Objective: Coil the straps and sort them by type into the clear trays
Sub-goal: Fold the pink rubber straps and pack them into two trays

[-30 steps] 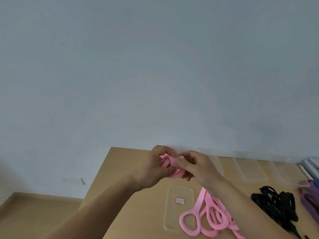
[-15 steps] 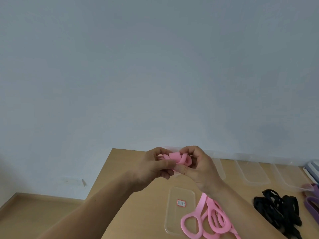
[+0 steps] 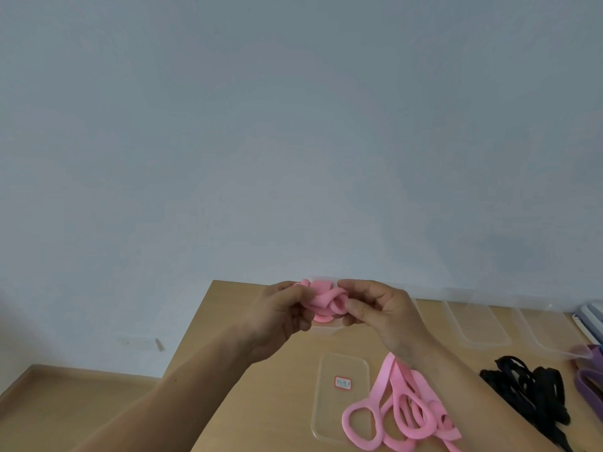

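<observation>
A pink strap (image 3: 323, 303), wound into a small bundle, is held in the air above the back of the wooden table (image 3: 261, 402). My left hand (image 3: 280, 318) grips its left side and my right hand (image 3: 381, 311) pinches its right side with thumb and fingers. A pile of loose pink straps (image 3: 401, 415) lies on the table below my right forearm. Black straps (image 3: 528, 393) lie in a heap to the right, and purple straps (image 3: 590, 383) sit at the right edge. Clear trays (image 3: 476, 324) line the back edge along the wall.
A clear lid (image 3: 339, 396) with a small red-bordered label lies flat on the table in front of the hands. The table's left edge drops to a wooden floor (image 3: 49, 402). A pale wall stands directly behind the table. Stacked grey items (image 3: 592, 316) sit at the far right.
Both hands have kept working the pink strap into a tighter bundle, with the hands drawing slightly apart. The view has shifted a little.
</observation>
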The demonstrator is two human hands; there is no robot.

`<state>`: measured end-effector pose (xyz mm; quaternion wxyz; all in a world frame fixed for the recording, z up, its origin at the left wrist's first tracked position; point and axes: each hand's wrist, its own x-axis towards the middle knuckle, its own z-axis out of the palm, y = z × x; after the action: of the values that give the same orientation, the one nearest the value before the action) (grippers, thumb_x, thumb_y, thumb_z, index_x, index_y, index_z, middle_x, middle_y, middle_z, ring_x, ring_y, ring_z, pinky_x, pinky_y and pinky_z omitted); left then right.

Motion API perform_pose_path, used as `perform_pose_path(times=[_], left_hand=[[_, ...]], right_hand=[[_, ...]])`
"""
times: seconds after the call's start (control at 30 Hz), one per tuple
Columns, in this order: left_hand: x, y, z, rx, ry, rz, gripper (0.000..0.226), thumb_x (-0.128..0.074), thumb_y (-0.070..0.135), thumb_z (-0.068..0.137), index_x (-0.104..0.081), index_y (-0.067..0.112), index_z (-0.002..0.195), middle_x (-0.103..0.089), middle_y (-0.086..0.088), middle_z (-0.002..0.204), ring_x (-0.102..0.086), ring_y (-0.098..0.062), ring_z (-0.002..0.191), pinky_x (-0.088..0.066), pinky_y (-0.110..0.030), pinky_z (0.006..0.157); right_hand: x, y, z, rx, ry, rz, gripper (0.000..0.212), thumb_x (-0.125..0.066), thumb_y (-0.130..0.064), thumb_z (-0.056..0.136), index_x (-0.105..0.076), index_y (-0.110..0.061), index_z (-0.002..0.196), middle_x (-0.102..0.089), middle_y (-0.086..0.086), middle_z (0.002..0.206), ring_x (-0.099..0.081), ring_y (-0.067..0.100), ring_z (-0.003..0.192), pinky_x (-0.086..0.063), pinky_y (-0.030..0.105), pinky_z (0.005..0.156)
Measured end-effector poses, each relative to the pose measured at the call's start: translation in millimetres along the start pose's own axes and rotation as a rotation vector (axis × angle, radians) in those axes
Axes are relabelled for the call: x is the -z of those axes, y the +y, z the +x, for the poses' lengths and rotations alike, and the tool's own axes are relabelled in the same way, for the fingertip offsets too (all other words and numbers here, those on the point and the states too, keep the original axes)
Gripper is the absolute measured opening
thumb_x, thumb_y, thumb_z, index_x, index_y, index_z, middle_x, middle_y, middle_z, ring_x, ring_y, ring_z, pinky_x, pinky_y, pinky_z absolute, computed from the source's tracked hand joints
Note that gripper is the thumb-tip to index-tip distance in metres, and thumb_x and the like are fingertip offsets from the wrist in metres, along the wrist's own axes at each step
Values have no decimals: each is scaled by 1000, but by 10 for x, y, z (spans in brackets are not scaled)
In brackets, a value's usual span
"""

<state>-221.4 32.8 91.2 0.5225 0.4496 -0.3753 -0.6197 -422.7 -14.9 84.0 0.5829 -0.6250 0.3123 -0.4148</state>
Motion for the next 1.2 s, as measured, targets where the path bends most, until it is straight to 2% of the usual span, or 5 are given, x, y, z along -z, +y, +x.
perform_pose_path(times=[0.43, 0.7, 0.9, 1.03, 1.2], left_hand=[[-66, -69, 6, 97, 81, -123, 19, -60, 14, 94, -69, -3, 98, -62, -10, 70, -57, -17, 58, -51, -25, 53], [-99, -119, 7, 84, 134, -132, 15, -66, 10, 91, -57, -1, 97, -67, -9, 69, -62, -20, 59, -53, -27, 54], [-64, -120, -17, 71, 104, -65, 26, -70, 11, 89, -53, 1, 105, -67, -13, 77, -63, -22, 63, -53, -29, 57], [-72, -108, -48, 52, -4, 59, 46, -74, 22, 79, -52, -2, 112, -66, -16, 82, -63, -24, 68, -53, -30, 60], [-71, -102, -61, 51, -19, 45, 54, -71, 23, 80, -50, 3, 125, -67, -19, 83, -64, -28, 70, -55, -33, 62]], right_hand=[[-61, 241, 4, 159, 189, -220, 10, -66, -35, 84, -65, -28, 89, -71, -2, 75, -65, 12, 60, -50, 22, 53], [-71, 331, -36, 189, 230, -558, 8, -59, -28, 95, -54, -32, 91, -64, -19, 68, -60, 6, 57, -43, 12, 57], [-19, 250, -32, 177, 165, -519, 6, -65, -33, 92, -62, -34, 96, -69, -23, 88, -66, 3, 80, -49, 17, 67], [-20, 156, -30, 151, -4, -504, 40, -75, -44, 81, -61, -39, 118, -66, -26, 107, -64, 3, 97, -50, 14, 77], [-104, 126, -26, 128, -9, -492, 42, -78, -39, 78, -68, -30, 117, -71, -25, 93, -67, 0, 85, -50, 12, 74]])
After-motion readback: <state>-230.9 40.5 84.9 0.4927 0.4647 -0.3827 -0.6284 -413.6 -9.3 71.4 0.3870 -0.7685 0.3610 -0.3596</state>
